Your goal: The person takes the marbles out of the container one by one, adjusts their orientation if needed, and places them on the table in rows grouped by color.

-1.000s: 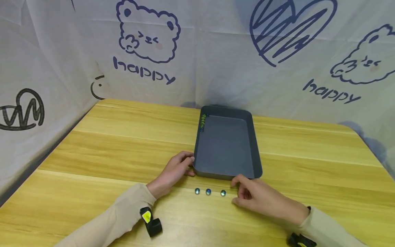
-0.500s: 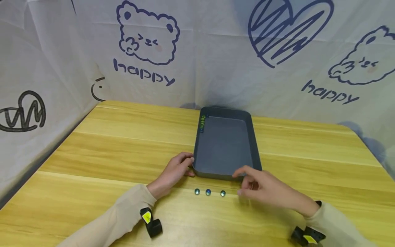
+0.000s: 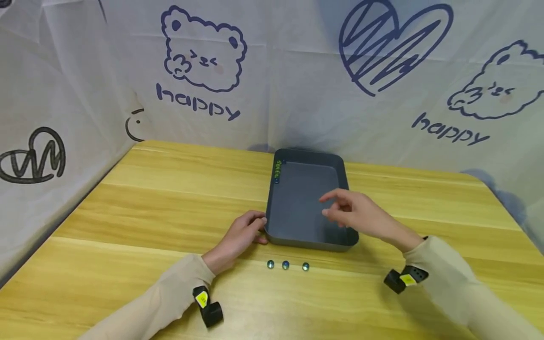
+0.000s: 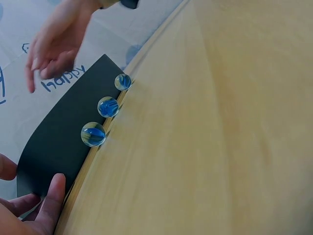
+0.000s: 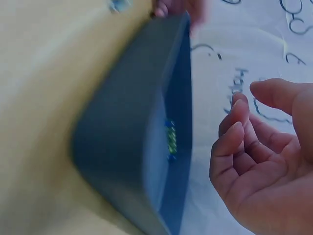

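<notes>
A dark grey rectangular baking tray point(image 3: 310, 203) lies lengthwise on the wooden table. My left hand point(image 3: 240, 238) holds its near left corner, with a thumb point(image 4: 55, 196) against the outer wall in the left wrist view. Over the tray's right side hovers my right hand point(image 3: 357, 212), fingers loosely bent and apart, nothing visible between them. Three clear glass marbles with blue inside sit in a row before the tray: left point(image 3: 270, 264), middle point(image 3: 285, 265) and right point(image 3: 305, 266). Several green and blue marbles point(image 3: 277, 171) line the inside of the tray's left wall.
The wooden table point(image 3: 148, 212) reaches back to a white cloth point(image 3: 297, 104) with drawn bears and hearts. Another cloth point(image 3: 34, 226) hangs along the left edge. Each sleeve carries a black wrist camera, left point(image 3: 208, 307) and right point(image 3: 401, 279).
My right hand has lifted from beside the right marble and moved forward over the tray, its fingers spreading a little. The left hand, tray and three front marbles have stayed put.
</notes>
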A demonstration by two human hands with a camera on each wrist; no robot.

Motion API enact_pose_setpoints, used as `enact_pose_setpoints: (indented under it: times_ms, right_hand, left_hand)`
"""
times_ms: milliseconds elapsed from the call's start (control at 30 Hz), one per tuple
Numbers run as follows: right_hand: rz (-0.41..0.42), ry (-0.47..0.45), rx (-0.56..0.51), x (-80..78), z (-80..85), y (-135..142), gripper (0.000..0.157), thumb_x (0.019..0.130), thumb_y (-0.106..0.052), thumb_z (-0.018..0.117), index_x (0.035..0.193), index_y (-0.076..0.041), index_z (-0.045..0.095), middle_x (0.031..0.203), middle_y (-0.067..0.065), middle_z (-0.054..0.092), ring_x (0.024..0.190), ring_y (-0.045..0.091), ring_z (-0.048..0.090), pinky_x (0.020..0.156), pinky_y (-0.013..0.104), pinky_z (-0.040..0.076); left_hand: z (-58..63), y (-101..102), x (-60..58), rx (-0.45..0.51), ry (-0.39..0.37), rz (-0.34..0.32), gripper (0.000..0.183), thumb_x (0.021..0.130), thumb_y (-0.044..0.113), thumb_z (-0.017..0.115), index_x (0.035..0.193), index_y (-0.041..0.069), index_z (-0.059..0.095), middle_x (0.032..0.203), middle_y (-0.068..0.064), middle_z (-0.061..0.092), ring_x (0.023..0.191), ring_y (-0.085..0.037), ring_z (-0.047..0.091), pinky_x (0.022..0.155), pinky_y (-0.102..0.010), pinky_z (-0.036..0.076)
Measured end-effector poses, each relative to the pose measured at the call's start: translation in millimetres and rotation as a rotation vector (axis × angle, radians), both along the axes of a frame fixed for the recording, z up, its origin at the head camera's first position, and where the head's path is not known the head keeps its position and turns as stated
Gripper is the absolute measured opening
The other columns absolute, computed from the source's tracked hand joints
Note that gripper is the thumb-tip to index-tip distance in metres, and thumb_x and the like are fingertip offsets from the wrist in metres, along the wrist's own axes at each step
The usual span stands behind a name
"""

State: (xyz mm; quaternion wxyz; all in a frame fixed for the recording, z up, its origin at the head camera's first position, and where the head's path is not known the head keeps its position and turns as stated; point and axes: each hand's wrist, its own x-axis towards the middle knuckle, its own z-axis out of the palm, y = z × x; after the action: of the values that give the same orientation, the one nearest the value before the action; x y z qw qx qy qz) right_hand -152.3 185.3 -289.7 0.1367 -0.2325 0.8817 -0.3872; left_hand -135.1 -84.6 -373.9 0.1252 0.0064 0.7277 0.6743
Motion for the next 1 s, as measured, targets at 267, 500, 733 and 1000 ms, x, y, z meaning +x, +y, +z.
enact_pose_setpoints:
  times_ms: [267,500,733,1000]
  right_hand:
    - [-0.070,0.017,0.005,-46.8,13.8,-14.9,0.035,0.099,-0.020,0.057,0.127,0.000,0.056,0.093,0.012,0.066,0.087,0.035,0.061,0.081,0.046,0.054]
    - [-0.047,-0.065,0.051,-74.9,12.8,-26.0,0.038,0.099,-0.018,0.056,0.131,0.002,0.053,0.110,0.023,0.065,0.100,0.036,0.063,0.089,0.047,0.053]
    - [-0.118,-0.091,0.056,-92.7,10.0,-44.4,0.037,0.098,-0.019,0.057,0.129,0.001,0.056,0.112,0.023,0.063,0.102,0.035,0.061,0.092,0.045,0.051]
    - [-0.102,-0.119,0.128,-110.9,-6.6,-68.2,0.039,0.097,-0.018,0.057,0.130,0.005,0.055,0.113,0.021,0.064,0.098,0.030,0.064,0.088,0.038,0.053]
  left_hand:
    - [-1.6,-1.1,0.2,-0.005,-0.009,0.012,0.035,0.101,0.011,0.045,0.130,-0.007,0.050,0.109,-0.021,0.057,0.077,-0.020,0.062,0.074,-0.033,0.058]
    - [-0.2,1.1,-0.6,-0.002,-0.001,0.011,0.035,0.100,0.011,0.046,0.129,-0.008,0.051,0.110,-0.020,0.057,0.084,-0.020,0.062,0.075,-0.032,0.057]
    - [1.8,2.5,0.9,-0.003,0.012,0.017,0.035,0.100,0.010,0.046,0.129,-0.010,0.051,0.111,-0.022,0.057,0.085,-0.022,0.061,0.076,-0.033,0.057]
    - [0.9,3.2,0.3,-0.006,0.002,0.024,0.035,0.100,0.011,0.046,0.128,-0.009,0.051,0.110,-0.021,0.057,0.085,-0.021,0.061,0.076,-0.031,0.057]
